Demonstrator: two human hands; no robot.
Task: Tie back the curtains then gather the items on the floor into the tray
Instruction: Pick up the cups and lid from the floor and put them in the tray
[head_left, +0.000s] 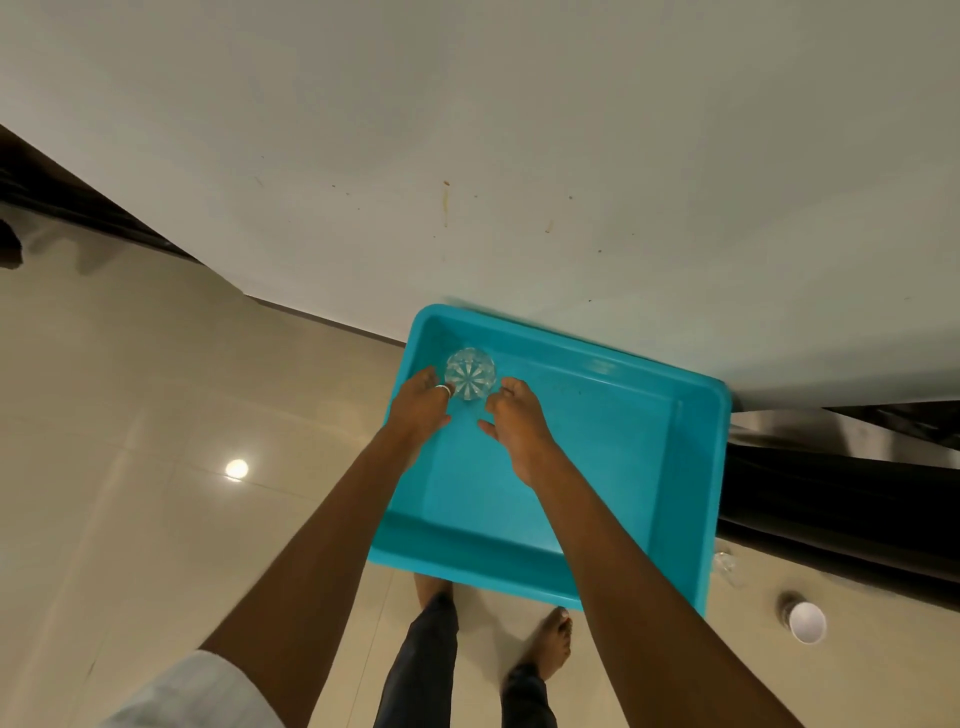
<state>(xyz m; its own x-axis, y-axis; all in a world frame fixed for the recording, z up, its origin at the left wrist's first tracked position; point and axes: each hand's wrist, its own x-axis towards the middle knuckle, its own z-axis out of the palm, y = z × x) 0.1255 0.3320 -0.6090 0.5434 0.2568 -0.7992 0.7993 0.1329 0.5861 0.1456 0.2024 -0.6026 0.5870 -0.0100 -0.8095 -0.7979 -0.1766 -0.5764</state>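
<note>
A turquoise plastic tray (597, 447) lies on the beige tiled floor (130, 389), its far rim against the white wall (467, 130). In its far left corner stands 1 cut-glass tumbler (470, 374), seen from above with its star-cut base showing.

The left hand (421, 408) reaches over the tray's left rim. Its fingers curl against the tumbler's left side, and a silver ring (442, 388) touches the glass. The right hand (519, 423) is just right of the tumbler, fingers bent and thumb stuck out to the left. I cannot tell whether its fingertips grip the glass.

To the right of the tray, a dark curtain (831, 499) reaches the floor. A small clear glass (724, 564) sits by the tray's near right corner. Nearer and further right lies 1 white paper cup (807, 622).
</note>
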